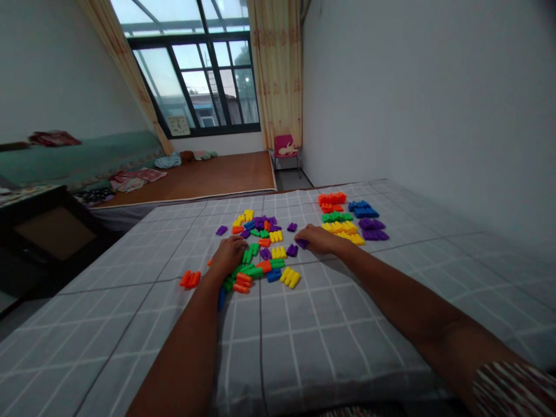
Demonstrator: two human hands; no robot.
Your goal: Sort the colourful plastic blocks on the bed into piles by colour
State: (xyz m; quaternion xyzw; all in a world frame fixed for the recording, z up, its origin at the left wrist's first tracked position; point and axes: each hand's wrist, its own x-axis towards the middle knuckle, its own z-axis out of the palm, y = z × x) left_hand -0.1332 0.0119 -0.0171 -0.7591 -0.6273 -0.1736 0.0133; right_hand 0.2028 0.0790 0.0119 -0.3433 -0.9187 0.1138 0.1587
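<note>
My right hand (316, 238) has its fingers closed on a purple toy block (301, 243) at the right side of a loose pile. Two more purple blocks lie close by, one purple block (292, 250) just left of the fingers. Over the left part of the pile rests my left hand (230, 253), fingers loosely bent and seemingly apart, beside green blocks (251, 253); its fingertips are partly hidden. The mixed pile holds ridged plastic blocks, including a yellow block (291, 277), an orange block (242, 283) and a blue block (273, 275).
Past my right hand, blocks stand grouped by colour: orange (332, 200), green (337, 217), yellow (343, 230), blue (364, 209) and purple (373, 229). A lone orange block (190, 280) lies left of my left forearm. All rest on a grey checked sheet (330, 336), with a wall at right.
</note>
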